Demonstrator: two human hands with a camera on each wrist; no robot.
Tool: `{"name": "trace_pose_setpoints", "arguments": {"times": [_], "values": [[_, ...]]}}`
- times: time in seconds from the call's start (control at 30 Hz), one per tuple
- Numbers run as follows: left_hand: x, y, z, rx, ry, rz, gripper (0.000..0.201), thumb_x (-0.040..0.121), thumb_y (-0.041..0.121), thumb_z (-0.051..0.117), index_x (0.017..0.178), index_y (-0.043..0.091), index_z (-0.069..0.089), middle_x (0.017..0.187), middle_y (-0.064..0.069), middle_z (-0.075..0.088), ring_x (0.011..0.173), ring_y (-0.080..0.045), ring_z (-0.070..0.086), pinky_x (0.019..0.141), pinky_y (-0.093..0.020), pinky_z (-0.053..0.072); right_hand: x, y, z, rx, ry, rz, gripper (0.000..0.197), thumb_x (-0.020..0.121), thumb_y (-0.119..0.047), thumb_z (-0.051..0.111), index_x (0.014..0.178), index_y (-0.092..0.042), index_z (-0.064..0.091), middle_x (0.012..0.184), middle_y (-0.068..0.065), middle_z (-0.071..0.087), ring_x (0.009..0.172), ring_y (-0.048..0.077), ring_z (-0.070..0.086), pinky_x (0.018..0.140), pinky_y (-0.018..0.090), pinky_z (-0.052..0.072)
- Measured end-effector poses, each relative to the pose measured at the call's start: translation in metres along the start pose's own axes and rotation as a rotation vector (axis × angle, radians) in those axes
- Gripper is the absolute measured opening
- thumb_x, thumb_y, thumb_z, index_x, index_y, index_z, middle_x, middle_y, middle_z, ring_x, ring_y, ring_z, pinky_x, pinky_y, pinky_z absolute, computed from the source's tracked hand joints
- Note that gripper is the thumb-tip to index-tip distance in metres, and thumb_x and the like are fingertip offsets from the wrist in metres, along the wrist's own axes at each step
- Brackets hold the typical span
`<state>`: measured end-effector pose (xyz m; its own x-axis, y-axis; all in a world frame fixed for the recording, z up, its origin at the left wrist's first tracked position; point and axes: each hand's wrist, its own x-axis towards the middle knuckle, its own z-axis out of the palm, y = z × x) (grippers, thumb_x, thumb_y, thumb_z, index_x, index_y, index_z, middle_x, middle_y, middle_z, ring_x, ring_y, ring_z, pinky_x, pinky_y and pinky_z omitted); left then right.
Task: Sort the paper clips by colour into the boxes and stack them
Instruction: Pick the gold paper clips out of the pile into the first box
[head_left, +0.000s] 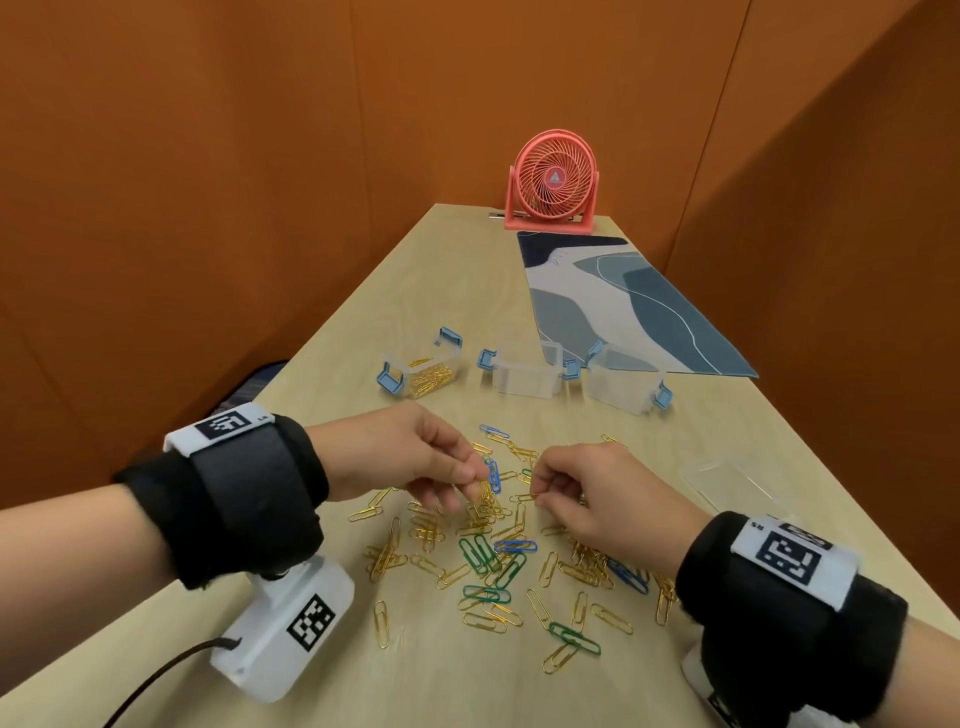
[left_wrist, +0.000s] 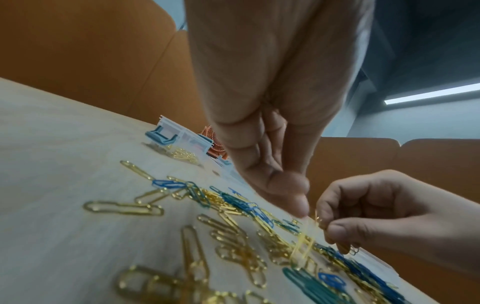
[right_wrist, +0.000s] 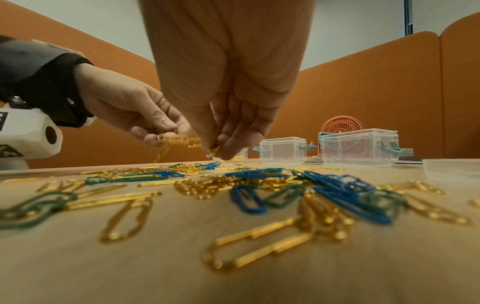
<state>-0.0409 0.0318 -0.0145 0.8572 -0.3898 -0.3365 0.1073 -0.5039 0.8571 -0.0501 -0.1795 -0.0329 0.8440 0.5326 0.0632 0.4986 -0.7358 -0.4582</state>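
Gold, green and blue paper clips (head_left: 488, 561) lie scattered on the wooden table near me. My left hand (head_left: 475, 480) hovers over the pile and pinches a small bunch of gold clips (right_wrist: 179, 139), some of them dangling (left_wrist: 302, 244). Just to its right, my right hand (head_left: 540, 493) pinches gold clips (left_wrist: 319, 221) between thumb and forefinger. Three clear boxes with blue latches stand beyond the pile. The left box (head_left: 421, 369) holds gold clips; the middle box (head_left: 527, 371) and the right box (head_left: 623, 379) look empty.
A clear lid (head_left: 737, 486) lies on the table to the right of my right hand. A blue patterned mat (head_left: 623, 301) and a pink fan (head_left: 553, 182) sit farther back. Orange partitions close in the table on all sides.
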Motion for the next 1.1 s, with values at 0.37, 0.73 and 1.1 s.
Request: {"name": "trace_pose_setpoints", "arguments": {"times": [0.37, 0.73, 1.1], "values": [[-0.009, -0.033, -0.015, 0.707, -0.221, 0.147, 0.087, 0.06, 0.042, 0.084, 0.132, 0.056, 0.037, 0.131, 0.027, 0.028, 0.122, 0.0, 0.033, 0.104, -0.016, 0.034, 0.001, 0.002, 0.001, 0.018, -0.001, 0.035, 0.011, 0.089, -0.015, 0.057, 0.083, -0.025, 0.059, 0.072, -0.014, 0.053, 0.069, 0.002, 0.05, 0.065, 0.011, 0.041], [0.009, -0.023, -0.005, 0.68, -0.212, 0.3, 0.064, 0.074, 0.038, 0.076, 0.13, 0.046, 0.047, 0.131, 0.02, 0.036, 0.115, -0.001, 0.04, 0.093, -0.011, 0.038, 0.004, 0.001, 0.001, -0.023, -0.106, 0.039, 0.012, 0.089, -0.014, 0.058, 0.094, -0.017, 0.067, 0.069, -0.018, 0.049, 0.064, -0.001, 0.048, 0.059, 0.005, 0.036], [0.003, -0.021, -0.019, 0.743, -0.272, 0.321, 0.031, 0.086, 0.04, 0.064, 0.116, 0.045, 0.061, 0.123, 0.023, 0.048, 0.111, -0.01, 0.052, 0.097, -0.028, 0.042, 0.001, 0.0, 0.0, 0.006, -0.107, 0.038, 0.011, 0.088, -0.014, 0.057, 0.09, -0.018, 0.067, 0.069, -0.015, 0.051, 0.063, 0.002, 0.049, 0.059, 0.009, 0.041]]}}
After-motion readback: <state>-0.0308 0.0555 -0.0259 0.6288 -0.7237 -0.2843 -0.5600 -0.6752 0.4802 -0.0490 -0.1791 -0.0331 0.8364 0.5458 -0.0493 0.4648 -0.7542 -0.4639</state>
